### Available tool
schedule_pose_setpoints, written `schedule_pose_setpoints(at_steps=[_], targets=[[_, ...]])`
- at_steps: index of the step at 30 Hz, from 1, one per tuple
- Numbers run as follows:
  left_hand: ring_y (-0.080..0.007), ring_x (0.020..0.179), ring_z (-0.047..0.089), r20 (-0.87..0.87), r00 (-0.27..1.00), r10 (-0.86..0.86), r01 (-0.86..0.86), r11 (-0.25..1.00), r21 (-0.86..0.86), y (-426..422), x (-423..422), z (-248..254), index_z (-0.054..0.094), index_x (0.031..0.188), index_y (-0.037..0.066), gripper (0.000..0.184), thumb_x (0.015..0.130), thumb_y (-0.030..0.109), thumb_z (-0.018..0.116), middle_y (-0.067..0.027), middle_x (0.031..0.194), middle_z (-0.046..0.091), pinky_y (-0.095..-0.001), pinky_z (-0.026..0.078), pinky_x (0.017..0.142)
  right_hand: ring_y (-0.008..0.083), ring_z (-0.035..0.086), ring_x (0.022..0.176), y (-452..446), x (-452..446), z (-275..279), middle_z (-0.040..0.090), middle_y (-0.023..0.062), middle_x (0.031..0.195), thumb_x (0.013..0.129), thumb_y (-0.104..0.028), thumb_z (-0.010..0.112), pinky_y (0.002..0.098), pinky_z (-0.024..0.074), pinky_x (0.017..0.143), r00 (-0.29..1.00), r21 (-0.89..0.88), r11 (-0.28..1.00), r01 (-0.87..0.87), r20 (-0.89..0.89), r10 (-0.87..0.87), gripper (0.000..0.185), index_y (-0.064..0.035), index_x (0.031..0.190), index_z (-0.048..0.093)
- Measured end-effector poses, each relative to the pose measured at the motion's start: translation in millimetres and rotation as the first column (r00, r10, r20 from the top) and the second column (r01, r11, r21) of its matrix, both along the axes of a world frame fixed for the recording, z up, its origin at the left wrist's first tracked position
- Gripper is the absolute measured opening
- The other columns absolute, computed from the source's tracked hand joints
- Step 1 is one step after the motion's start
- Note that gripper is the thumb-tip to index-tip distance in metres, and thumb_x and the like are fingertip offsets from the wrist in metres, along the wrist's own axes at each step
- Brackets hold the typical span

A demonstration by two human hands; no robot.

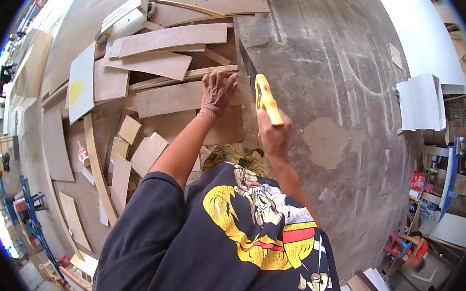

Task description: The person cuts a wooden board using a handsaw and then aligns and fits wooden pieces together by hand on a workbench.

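My right hand (pixel 274 132) is wrapped round the yellow handle of a hand saw (pixel 266 99). The dark saw blade runs up and left from the handle, beside the right ends of the boards. My left hand (pixel 218 91) lies on the right part of a long wooden board (pixel 174 96), its fingers spread over the upper edge and a narrow strip of wood (pixel 167 82). More flat wooden pieces, one of them curved (pixel 170 39), lie above the left hand.
Small wood offcuts (pixel 130 130) and a long curved strip (pixel 97 164) lie at the left, near a white panel with a yellow stain (pixel 82 83). White sheets (pixel 421 102) stand at the right. A person in red (pixel 418 247) is at the lower right.
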State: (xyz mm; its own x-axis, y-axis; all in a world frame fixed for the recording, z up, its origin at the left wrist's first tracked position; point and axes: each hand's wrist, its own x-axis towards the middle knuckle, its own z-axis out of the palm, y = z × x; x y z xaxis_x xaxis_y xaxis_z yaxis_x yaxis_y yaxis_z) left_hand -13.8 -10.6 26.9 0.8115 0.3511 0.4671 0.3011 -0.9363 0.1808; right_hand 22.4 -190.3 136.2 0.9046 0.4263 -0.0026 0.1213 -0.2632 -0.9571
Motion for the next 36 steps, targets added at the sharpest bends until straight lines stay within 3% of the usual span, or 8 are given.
schedule_pose_setpoints(at_steps=[3, 10, 13, 22, 24, 32, 34, 36], targets=[[-0.0271, 0.105, 0.043, -0.147, 0.978, -0.149, 0.143, 0.988, -0.05, 3, 3, 2, 0.054, 0.104, 0.013, 0.023, 0.085, 0.026, 0.054, -0.0077, 0.107, 0.047, -0.043, 0.031, 0.09, 0.0354, 0.054, 0.055, 2, 7, -15, 0.054, 0.0201, 0.06, 0.08, -0.014, 0.061, 0.0409, 0.0412, 0.052, 0.999, 0.009, 1.0, -0.008, -0.044, 0.008, 0.02, 0.0043, 0.074, 0.057], [-0.0265, 0.109, 0.044, -0.211, 0.969, -0.131, 0.103, 0.985, -0.137, 4, 8, 3, 0.055, 0.102, 0.015, 0.019, 0.084, 0.021, 0.051, -0.0082, 0.108, 0.049, -0.0433, 0.032, 0.089, 0.0365, 0.056, 0.058, -16, -18, -51, 0.055, 0.0197, 0.063, 0.08, -0.012, 0.059, 0.0414, 0.0436, 0.056, 0.998, 0.122, 0.993, 0.01, 0.066, -0.018, 0.015, 0.0026, 0.08, 0.059], [-0.0262, 0.109, 0.045, -0.24, 0.966, -0.096, 0.068, 0.99, -0.121, 2, 9, 4, 0.055, 0.102, 0.017, 0.019, 0.083, 0.02, 0.052, -0.0078, 0.109, 0.049, -0.0443, 0.033, 0.087, 0.0379, 0.057, 0.06, 0, -24, -20, 0.057, 0.0219, 0.066, 0.08, -0.013, 0.061, 0.0411, 0.0438, 0.055, 0.981, -0.075, 0.996, 0.053, 0.189, -0.038, 0.018, 0.0033, 0.076, 0.057], [-0.0252, 0.105, 0.046, -0.2, 0.975, -0.102, 0.084, 0.992, -0.094, -1, 7, 9, 0.055, 0.099, 0.016, 0.016, 0.083, 0.022, 0.054, -0.0062, 0.104, 0.05, -0.0438, 0.034, 0.084, 0.0378, 0.055, 0.057, -6, -21, -28, 0.056, 0.0204, 0.064, 0.081, -0.013, 0.06, 0.041, 0.0427, 0.054, 0.999, -0.09, 0.995, 0.05, 0.013, -0.05, 0.018, 0.0041, 0.077, 0.057], [-0.0243, 0.106, 0.045, -0.211, 0.969, -0.132, 0.102, 0.984, -0.145, -1, 6, 14, 0.055, 0.097, 0.016, 0.015, 0.083, 0.021, 0.054, -0.0062, 0.104, 0.05, -0.0419, 0.033, 0.084, 0.0383, 0.055, 0.059, -13, -23, -42, 0.057, 0.0196, 0.069, 0.082, -0.012, 0.058, 0.0411, 0.0435, 0.055, 0.974, -0.082, 0.997, 0.0, 0.228, 0.019, 0.015, 0.0031, 0.082, 0.058], [-0.0253, 0.104, 0.046, -0.119, 0.979, -0.166, 0.157, 0.984, -0.085, 1, 6, 6, 0.055, 0.097, 0.016, 0.015, 0.084, 0.021, 0.053, -0.006, 0.106, 0.049, -0.0425, 0.034, 0.084, 0.0397, 0.056, 0.063, -25, -37, -68, 0.057, 0.0192, 0.072, 0.084, -0.012, 0.058, 0.0433, 0.0431, 0.056, 0.974, -0.046, 0.999, 0.029, 0.227, -0.018, 0.015, 0.0028, 0.087, 0.059], [-0.0259, 0.105, 0.046, -0.263, 0.955, -0.137, 0.103, 0.985, -0.138, 1, 9, 12, 0.055, 0.099, 0.016, 0.017, 0.083, 0.022, 0.054, -0.0055, 0.108, 0.05, -0.044, 0.035, 0.084, 0.0331, 0.057, 0.055, -19, -30, -59, 0.057, 0.0178, 0.067, 0.084, -0.012, 0.057, 0.0395, 0.0437, 0.051, 0.973, -0.041, 0.998, 0.052, 0.225, -0.041, 0.015, 0.0029, 0.084, 0.058], [-0.0262, 0.106, 0.046, -0.215, 0.966, -0.145, 0.122, 0.986, -0.117, 5, 11, 3, 0.055, 0.1, 0.017, 0.019, 0.083, 0.023, 0.055, -0.0052, 0.108, 0.05, -0.0454, 0.035, 0.083, 0.0082, 0.041, 0.041, -15, -22, -48, 0.045, -0.0008, 0.054, 0.085, -0.009, 0.058, 0.0256, 0.037, 0.04, 0.98, 0.18, 0.979, 0.093, -0.191, -0.058, 0.012, -0.0022, 0.077, 0.054]])
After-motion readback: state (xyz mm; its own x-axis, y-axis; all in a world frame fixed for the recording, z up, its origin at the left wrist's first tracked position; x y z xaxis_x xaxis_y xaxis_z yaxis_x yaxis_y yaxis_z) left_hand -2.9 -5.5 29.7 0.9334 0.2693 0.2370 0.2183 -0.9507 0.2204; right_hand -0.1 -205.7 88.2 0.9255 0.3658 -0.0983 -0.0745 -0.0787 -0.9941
